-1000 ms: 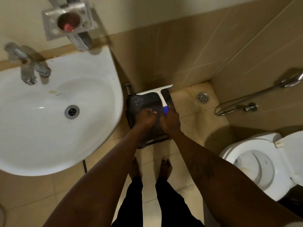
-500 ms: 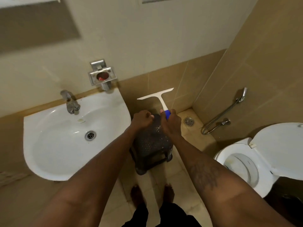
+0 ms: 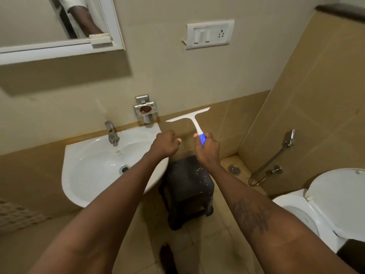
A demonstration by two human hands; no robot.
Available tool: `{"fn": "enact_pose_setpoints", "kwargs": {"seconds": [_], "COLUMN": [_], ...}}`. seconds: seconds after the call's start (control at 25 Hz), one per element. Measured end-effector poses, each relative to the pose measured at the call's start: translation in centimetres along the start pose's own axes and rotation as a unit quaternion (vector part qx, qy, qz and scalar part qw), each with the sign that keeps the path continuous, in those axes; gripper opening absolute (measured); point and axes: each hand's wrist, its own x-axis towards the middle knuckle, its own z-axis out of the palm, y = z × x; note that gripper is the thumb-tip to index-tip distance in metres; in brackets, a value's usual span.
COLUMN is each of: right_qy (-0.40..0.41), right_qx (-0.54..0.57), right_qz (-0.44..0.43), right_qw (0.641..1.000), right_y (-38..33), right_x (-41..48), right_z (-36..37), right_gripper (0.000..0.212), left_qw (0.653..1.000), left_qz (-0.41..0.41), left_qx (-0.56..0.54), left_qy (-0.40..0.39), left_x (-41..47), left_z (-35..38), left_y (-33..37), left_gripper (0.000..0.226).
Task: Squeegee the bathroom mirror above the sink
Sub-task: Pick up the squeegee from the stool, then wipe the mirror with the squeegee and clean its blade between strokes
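Observation:
A white squeegee (image 3: 192, 119) with a blue grip stands upright in my right hand (image 3: 207, 149), blade on top and tilted up to the right. My left hand (image 3: 165, 144) is a loose fist beside it, holding nothing, just over the right rim of the white sink (image 3: 79, 175). The white-framed mirror (image 3: 39, 18) hangs on the wall at the upper left, well above both hands; it reflects an arm and a white sleeve.
A dark plastic stool (image 3: 189, 186) stands on the floor below my hands, between sink and toilet (image 3: 335, 202). A tap (image 3: 111, 133), a metal holder (image 3: 145, 109), a switch plate (image 3: 210, 34), a spray hose (image 3: 276, 157) and a floor drain (image 3: 234, 169) line the walls.
My right hand has lifted the squeegee off the stool to about sink height. My left hand rose with it. The view has tilted up and the mirror has come into sight.

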Motion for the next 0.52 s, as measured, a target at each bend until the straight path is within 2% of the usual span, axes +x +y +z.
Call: {"fn": "enact_pose_setpoints", "kwargs": {"seconds": [0.24,0.52], "right_qy": [-0.025,-0.029], "right_qx": [0.028,0.057], "right_qz": [-0.031,-0.071], "right_qw": [0.999,0.995], "right_y": [-4.7,-12.1], "right_x": [-1.9,-4.4], "right_z": [1.0,4.0], "right_gripper": [0.036,0.036], "left_qw": [0.998,0.993], "left_qz": [-0.012,-0.031], "left_qx": [-0.014,-0.020], "left_qy": [0.062,0.108], "left_x": [-3.4,-6.2], "left_z": [-4.8,-11.9], "left_y": [-2.2,-6.8], "left_gripper": [0.051,0.049]}}
